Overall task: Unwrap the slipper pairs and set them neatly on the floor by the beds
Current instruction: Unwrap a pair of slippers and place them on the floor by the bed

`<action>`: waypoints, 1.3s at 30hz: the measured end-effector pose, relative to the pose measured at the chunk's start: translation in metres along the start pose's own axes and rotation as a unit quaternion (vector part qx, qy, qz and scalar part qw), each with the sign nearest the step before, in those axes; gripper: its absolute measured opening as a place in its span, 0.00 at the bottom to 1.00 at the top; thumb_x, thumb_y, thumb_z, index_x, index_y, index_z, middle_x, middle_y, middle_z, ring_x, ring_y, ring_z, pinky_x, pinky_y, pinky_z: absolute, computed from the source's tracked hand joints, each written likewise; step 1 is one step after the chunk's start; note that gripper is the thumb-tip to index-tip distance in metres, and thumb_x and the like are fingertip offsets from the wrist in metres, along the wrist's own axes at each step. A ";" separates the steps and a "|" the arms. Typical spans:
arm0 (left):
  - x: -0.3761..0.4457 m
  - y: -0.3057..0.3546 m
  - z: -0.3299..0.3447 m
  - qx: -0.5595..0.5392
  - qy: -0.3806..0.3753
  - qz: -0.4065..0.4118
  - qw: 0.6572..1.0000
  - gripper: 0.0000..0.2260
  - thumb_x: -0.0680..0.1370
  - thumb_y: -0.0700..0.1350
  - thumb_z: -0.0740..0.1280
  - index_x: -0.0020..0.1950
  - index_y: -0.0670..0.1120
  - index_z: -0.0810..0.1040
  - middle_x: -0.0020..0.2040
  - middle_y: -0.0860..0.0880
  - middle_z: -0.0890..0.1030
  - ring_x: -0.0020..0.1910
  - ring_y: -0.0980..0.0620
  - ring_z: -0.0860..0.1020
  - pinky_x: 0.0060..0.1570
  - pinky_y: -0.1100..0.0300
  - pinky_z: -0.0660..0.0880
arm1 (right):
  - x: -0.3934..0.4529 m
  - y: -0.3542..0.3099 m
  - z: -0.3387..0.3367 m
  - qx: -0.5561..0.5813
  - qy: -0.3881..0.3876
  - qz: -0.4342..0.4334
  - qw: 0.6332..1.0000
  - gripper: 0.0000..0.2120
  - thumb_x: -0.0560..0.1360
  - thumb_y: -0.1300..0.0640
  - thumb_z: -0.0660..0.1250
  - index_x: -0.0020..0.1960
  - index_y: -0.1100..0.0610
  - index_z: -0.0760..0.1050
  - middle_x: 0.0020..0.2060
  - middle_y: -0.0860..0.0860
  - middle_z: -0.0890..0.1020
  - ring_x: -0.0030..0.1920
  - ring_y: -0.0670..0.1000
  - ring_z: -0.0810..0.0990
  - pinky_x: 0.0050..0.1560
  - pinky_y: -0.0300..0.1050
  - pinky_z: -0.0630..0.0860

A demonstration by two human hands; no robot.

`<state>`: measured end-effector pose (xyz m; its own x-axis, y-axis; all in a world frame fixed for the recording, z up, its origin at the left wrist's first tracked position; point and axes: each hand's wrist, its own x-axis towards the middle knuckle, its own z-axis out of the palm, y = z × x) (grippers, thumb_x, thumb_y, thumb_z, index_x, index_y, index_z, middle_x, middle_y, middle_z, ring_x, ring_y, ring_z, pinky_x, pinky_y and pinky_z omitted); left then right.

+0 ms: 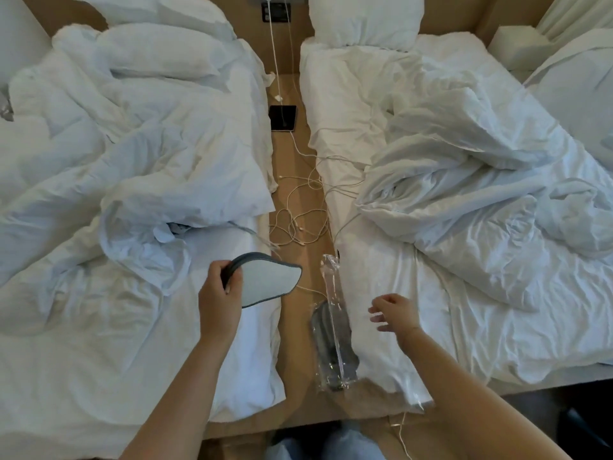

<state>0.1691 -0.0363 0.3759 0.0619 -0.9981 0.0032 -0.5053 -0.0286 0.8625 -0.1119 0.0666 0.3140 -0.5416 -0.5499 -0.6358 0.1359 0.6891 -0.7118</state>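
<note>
Left hand [219, 293] grips an unwrapped slipper [270, 282] by its grey edge above the left bed [99, 327]; right hand [394, 313] hovers open near the wrapped slippers [333, 340] on the floor [295, 180].

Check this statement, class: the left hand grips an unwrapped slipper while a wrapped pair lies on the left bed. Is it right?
Not quite. The left hand does grip the unwrapped slipper, but the head view shows the wrapped pair on the floor between the beds.
</note>
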 end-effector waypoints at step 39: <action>0.034 -0.116 0.104 0.004 -0.084 0.076 0.994 0.12 0.77 0.39 0.66 0.60 0.47 0.77 0.57 0.52 0.80 0.57 0.58 0.77 0.58 0.70 0.72 | 0.110 0.087 0.143 0.184 -0.146 0.124 0.964 0.12 0.79 0.57 0.63 0.58 0.63 0.78 0.50 0.60 0.83 0.46 0.55 0.83 0.48 0.49 0.80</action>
<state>0.1406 -0.0728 0.2239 -0.1605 -0.9859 0.0471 -0.5049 0.1230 0.8544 -0.0412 -0.0018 0.1395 -0.2054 -0.5362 -0.8187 0.5460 0.6315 -0.5505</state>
